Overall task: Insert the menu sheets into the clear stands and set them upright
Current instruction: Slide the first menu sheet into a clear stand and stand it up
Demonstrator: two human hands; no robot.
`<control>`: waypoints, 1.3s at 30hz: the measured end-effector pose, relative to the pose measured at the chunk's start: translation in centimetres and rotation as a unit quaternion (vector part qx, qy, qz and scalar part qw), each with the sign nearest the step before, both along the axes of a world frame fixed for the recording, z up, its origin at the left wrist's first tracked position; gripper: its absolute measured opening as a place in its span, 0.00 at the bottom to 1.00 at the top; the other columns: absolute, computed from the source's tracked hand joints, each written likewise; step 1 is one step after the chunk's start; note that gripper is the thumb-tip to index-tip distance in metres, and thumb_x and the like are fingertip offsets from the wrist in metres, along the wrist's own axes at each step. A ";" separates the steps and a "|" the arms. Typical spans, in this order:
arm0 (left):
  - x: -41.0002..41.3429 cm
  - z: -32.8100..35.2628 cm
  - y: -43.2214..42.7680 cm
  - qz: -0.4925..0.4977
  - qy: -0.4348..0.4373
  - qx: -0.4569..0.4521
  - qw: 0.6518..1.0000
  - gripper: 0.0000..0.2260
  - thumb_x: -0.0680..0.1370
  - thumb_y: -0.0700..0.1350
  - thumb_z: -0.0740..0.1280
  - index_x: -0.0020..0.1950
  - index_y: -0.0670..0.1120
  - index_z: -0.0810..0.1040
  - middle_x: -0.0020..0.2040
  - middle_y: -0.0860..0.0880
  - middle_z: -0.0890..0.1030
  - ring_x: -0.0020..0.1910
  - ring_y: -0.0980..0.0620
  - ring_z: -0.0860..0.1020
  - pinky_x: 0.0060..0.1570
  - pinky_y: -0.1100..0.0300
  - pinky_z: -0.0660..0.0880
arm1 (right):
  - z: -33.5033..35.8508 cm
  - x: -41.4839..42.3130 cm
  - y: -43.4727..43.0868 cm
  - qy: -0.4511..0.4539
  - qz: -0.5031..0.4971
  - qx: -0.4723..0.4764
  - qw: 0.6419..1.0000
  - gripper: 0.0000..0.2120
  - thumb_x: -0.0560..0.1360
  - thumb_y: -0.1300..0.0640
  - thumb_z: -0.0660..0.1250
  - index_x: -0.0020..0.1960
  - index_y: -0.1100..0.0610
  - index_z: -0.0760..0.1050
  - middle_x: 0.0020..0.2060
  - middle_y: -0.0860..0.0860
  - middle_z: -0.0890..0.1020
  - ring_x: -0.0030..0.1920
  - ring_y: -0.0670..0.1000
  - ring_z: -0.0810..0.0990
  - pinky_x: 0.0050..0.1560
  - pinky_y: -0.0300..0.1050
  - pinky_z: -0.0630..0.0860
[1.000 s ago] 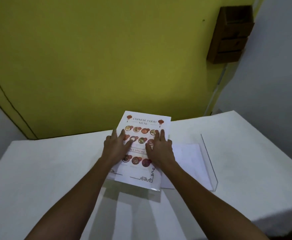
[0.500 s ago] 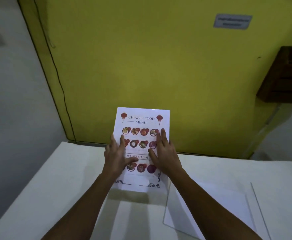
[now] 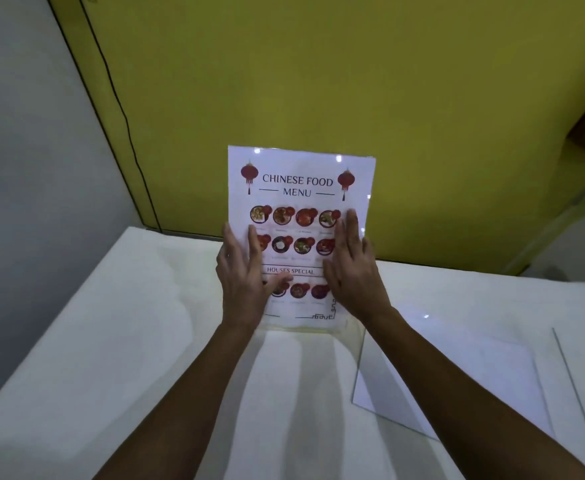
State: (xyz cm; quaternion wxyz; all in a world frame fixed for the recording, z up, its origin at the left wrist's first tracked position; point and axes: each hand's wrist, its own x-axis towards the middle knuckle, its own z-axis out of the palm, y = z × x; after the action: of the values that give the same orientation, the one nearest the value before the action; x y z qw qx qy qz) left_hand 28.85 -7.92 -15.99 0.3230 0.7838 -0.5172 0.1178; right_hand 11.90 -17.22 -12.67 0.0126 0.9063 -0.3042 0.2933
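Under my hands a glossy clear plastic stand with bright glints, smooth white printed paper menu sheet inside it, matt white cloth on the worktop, matt yellow painted wall, second clear plastic stand over plain white paper

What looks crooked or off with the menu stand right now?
Nothing much stands out. The menu sits upright in its stand, only slightly tilted, with the left hand and right hand flat on it. A second stand lies flat on the table, unfinished.
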 end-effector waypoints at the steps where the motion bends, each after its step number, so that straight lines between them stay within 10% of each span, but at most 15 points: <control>1: -0.2 -0.2 0.3 0.004 0.000 -0.002 1.000 0.42 0.73 0.71 0.48 0.74 0.41 0.58 0.72 0.29 0.58 0.66 0.36 0.64 0.59 0.40 0.74 | -0.2 -0.2 0.4 -0.003 0.002 0.000 1.000 0.28 0.78 0.61 0.59 0.71 0.75 0.55 0.71 0.72 0.59 0.74 0.65 0.56 0.65 0.63 0.69; 12: -1.4 -0.7 1.7 0.013 0.002 0.009 1.000 0.43 0.71 0.68 0.57 0.75 0.41 0.53 0.72 0.25 0.58 0.72 0.29 0.61 0.68 0.41 0.63 | -0.9 -1.4 2.9 -0.019 0.015 0.045 0.999 0.32 0.78 0.63 0.58 0.74 0.71 0.44 0.75 0.68 0.47 0.76 0.64 0.45 0.75 0.63 0.51; 27: -3.4 2.3 3.6 0.051 -0.055 0.125 0.989 0.40 0.74 0.63 0.59 0.75 0.38 0.52 0.75 0.31 0.59 0.75 0.33 0.60 0.70 0.39 0.62 | 0.8 -3.4 4.4 0.059 -0.005 0.059 0.996 0.32 0.76 0.57 0.55 0.75 0.68 0.49 0.75 0.67 0.53 0.74 0.71 0.50 0.72 0.66 0.59; 32: -7.8 1.7 5.2 -0.041 -0.014 0.120 0.992 0.34 0.78 0.60 0.51 0.77 0.39 0.54 0.77 0.36 0.59 0.76 0.37 0.60 0.72 0.44 0.60 | -0.1 -6.3 6.4 0.080 -0.077 0.134 0.985 0.34 0.72 0.61 0.64 0.74 0.67 0.55 0.74 0.66 0.58 0.72 0.70 0.61 0.63 0.64 0.70; 39: -15.2 -3.8 6.9 -0.209 0.031 0.301 0.930 0.29 0.82 0.58 0.48 0.79 0.47 0.45 0.80 0.47 0.45 0.80 0.48 0.45 0.76 0.53 0.40 | -6.2 -14.8 10.6 0.197 -0.180 0.222 0.938 0.31 0.79 0.55 0.58 0.77 0.59 0.47 0.78 0.56 0.46 0.77 0.62 0.48 0.75 0.58 0.50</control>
State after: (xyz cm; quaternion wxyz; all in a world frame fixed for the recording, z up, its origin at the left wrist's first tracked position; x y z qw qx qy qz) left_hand 13.60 -1.04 -19.77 0.1049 0.7214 -0.6704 -0.1383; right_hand -2.86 -6.67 -18.88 -0.0764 0.8557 -0.5111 0.0270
